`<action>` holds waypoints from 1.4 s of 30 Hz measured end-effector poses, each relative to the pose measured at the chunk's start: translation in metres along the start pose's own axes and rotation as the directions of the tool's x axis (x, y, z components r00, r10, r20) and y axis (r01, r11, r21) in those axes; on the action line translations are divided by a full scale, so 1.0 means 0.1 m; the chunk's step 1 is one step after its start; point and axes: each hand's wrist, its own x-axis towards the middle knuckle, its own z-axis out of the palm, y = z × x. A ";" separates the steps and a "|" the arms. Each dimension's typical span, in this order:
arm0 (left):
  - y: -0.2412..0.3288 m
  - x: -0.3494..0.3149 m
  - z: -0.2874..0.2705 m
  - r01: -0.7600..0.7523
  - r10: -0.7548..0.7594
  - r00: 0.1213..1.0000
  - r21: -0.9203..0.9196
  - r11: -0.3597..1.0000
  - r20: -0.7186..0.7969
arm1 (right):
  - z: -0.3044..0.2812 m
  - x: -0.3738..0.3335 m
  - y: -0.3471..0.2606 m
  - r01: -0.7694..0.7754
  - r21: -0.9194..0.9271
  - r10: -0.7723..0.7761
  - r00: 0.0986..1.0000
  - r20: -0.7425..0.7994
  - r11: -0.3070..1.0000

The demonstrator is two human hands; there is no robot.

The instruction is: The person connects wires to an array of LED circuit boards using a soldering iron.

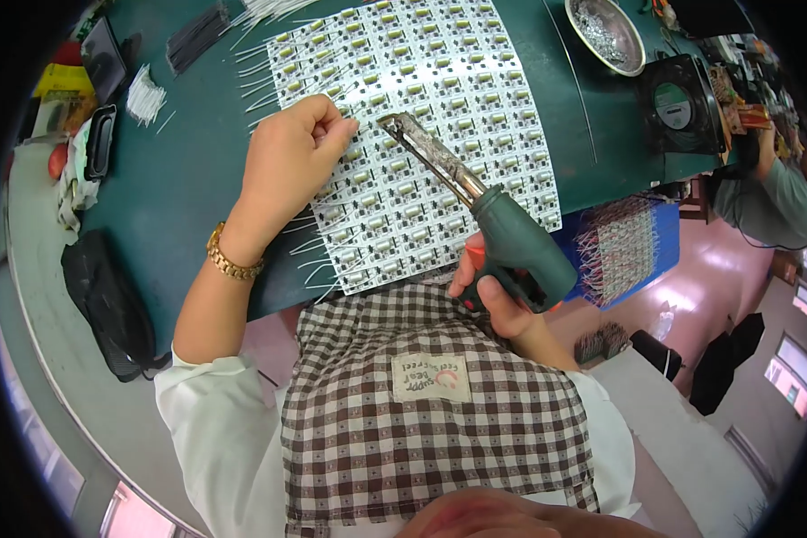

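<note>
A large white panel of small circuit boards (pixel 462 117) lies on the green table in front of me. Thin white wires (pixel 318 260) stick out along its left side. My left hand (pixel 296 152) is over the panel's left part, thumb and forefinger pinched together; whatever is between them is too small to make out. My right hand (pixel 498 300) grips the handle of a dark green soldering gun (pixel 524 242) at the panel's lower right. Its metal barrel slants up and left, and the tip comes close to the left fingertips, just above the boards.
Bundles of white wires (pixel 145 95) and dark wires (pixel 197 38) lie at the far left. A metal bowl (pixel 605 34) and a black fan (pixel 677 106) stand at the far right. Below the table's right edge, a blue bin (pixel 663 238) holds wired boards. Another person (pixel 771 197) sits beyond.
</note>
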 end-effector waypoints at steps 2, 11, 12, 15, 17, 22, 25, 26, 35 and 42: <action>-0.01 0.01 -0.01 0.001 -0.001 1.000 0.006 1.000 0.014 | 0.02 0.01 -0.01 -0.015 0.004 0.015 1.000 0.000 1.000; -0.01 0.01 -0.03 0.078 -0.078 0.996 -0.011 0.997 0.044 | 0.09 0.17 -0.16 -0.046 -0.072 0.043 0.998 -0.042 0.996; -0.01 0.02 -0.03 0.065 -0.065 0.997 -0.004 0.998 0.044 | 0.09 0.16 -0.16 -0.067 -0.058 0.062 0.995 -0.079 0.996; -0.01 0.03 -0.04 0.045 -0.045 0.998 0.016 0.999 0.052 | 0.07 0.13 -0.16 -0.114 -0.058 0.105 0.985 -0.139 0.992; -0.01 0.03 -0.05 0.037 -0.039 0.998 0.029 0.999 0.058 | 0.08 0.12 -0.17 -0.140 -0.073 0.127 0.979 -0.161 0.987; -0.02 0.03 -0.05 0.006 -0.006 0.998 0.004 1.000 0.058 | 0.09 0.18 -0.23 -0.199 -0.160 0.172 0.970 -0.171 0.967; 0.01 0.05 -0.06 0.046 -0.049 0.995 0.039 0.998 0.081 | 0.11 0.21 -0.24 -0.197 -0.139 0.169 0.967 -0.190 0.971; 0.00 0.05 -0.05 0.045 -0.048 0.995 0.038 0.998 0.085 | 0.10 0.21 -0.24 -0.198 -0.139 0.169 0.966 -0.194 0.970; 0.00 0.04 -0.05 0.020 -0.025 0.997 0.062 0.998 0.075 | 0.09 0.22 -0.27 -0.159 -0.081 0.145 0.977 -0.158 0.984; -0.04 0.04 -0.03 0.004 -0.007 0.998 0.058 0.998 0.063 | 0.05 0.25 -0.21 -0.148 -0.110 0.127 0.976 -0.177 0.983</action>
